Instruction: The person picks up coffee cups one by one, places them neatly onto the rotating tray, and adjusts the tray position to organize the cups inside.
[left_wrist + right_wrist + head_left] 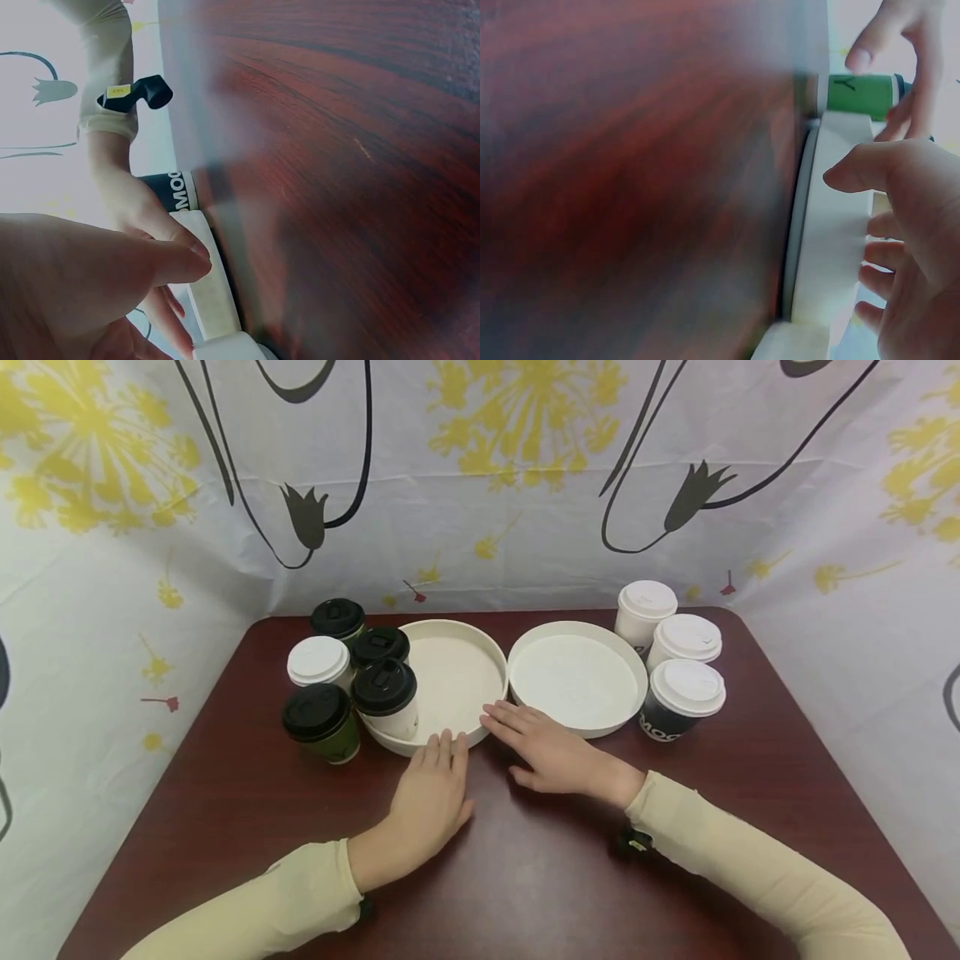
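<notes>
My left hand (431, 797) lies with its fingers extended at the front rim of the left cream round tray (461, 672). My right hand (555, 752) has its fingers stretched toward that tray's right front rim, just in front of the right white round tray (577, 677). Neither hand grips anything; whether the fingertips touch the rim I cannot tell. A white cup with a black lid (386, 693) stands inside the left tray's left side. Behind it is another black-lidded cup (380, 647), its base hidden. In the right wrist view, a green cup (851, 94) shows beyond the tray wall.
Left of the trays stand a green black-lidded cup (322, 722), a white-lidded cup (320, 660) and a black-lidded cup (337, 618). On the right are two white cups (647, 610) (684, 639) and a dark white-lidded cup (681, 702). A patterned cloth (480, 527) borders the dark red table (510, 877).
</notes>
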Demonstrator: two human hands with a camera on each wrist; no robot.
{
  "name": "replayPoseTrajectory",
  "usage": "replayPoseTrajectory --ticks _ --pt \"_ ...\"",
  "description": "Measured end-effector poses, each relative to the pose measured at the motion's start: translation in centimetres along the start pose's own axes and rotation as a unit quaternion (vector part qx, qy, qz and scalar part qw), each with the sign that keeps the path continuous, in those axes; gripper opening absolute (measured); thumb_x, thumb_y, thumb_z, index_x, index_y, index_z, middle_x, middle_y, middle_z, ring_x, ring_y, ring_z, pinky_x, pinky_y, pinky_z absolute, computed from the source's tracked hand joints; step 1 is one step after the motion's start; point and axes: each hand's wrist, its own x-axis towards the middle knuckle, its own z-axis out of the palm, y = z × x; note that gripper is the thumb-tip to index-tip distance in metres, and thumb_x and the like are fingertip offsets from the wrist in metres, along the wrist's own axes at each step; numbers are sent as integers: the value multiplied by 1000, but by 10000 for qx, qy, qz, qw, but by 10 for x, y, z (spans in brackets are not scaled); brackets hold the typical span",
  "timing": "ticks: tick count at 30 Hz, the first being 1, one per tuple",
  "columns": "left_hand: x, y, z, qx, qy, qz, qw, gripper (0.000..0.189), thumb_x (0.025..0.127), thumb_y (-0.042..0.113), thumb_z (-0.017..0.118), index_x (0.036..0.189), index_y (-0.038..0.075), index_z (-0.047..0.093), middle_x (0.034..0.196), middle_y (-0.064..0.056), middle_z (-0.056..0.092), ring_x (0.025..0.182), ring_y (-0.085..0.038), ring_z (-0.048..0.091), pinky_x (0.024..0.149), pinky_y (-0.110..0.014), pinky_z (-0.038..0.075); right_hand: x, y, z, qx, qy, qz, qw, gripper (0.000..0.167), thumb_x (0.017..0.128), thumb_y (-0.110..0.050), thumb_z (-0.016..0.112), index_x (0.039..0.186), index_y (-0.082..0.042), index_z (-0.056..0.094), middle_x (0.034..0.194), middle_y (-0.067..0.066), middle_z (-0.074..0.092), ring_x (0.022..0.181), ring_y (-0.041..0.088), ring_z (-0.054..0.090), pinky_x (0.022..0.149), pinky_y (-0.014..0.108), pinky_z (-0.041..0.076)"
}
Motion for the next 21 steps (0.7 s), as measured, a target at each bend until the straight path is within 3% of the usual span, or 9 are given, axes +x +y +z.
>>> replayPoseTrajectory --ticks 7,13,21 --pt "-3 -2 -2 149 38 -90 9998 89 82 59 69 145 0 45 136 -23 60 127 -33 59 104 -37 51 1 12 -3 53 -53 162 9998 78 85 -22 71 152 -4 36 160 17 34 149 31 33 119 50 34" --pt "-4 -7 -2 100 100 -187 9997 91 80 61 71 144 2 47 127 -28 63 119 -37 61 96 -38 55 1 10 -3 -70 -120 144 9998 80 84 -22 71 153 -5 34 160 15 35 150 32 32 119 49 33" --pt "-1 -9 -5 -193 -88 -83 9997 93 81 60 71 146 0 42 131 -19 59 118 -32 59 94 -40 54 3 -5 3 -557 -218 95 9982 85 82 -27 72 155 -8 31 160 12 35 149 33 32 119 51 31"
